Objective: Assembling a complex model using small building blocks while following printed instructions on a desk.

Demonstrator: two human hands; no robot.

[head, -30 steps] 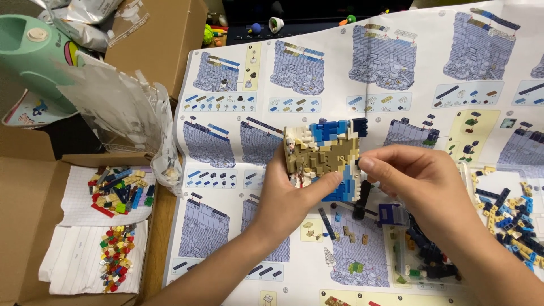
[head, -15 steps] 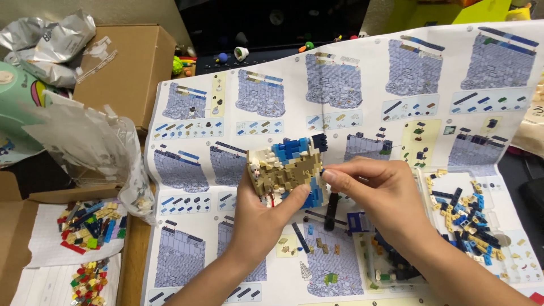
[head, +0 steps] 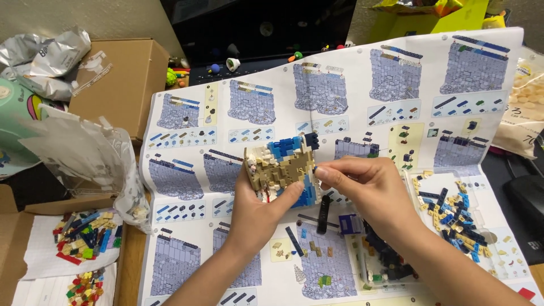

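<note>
My left hand [head: 255, 212] grips a small brick model [head: 281, 166] of tan, blue and white pieces, held upright above a large instruction sheet [head: 345, 102]. My right hand [head: 368, 190] pinches the model's right edge with thumb and fingers. Loose blue, tan and dark pieces [head: 450, 212] lie on the sheet to the right of my right hand. A black bar piece [head: 323, 214] and a dark blue piece [head: 349, 222] lie just under the hands.
A crumpled clear plastic bag [head: 85, 161] sits at the left. Below it are coloured bricks on white paper [head: 85, 238]. A cardboard box [head: 122, 82] stands at the back left, with silver foil bags [head: 48, 59] beside it. A snack bag [head: 524, 113] lies at the right edge.
The view has shifted, so the hands and model now sit lower and more central. Both hands keep hold of the model; my right fingers stay at its right edge.
</note>
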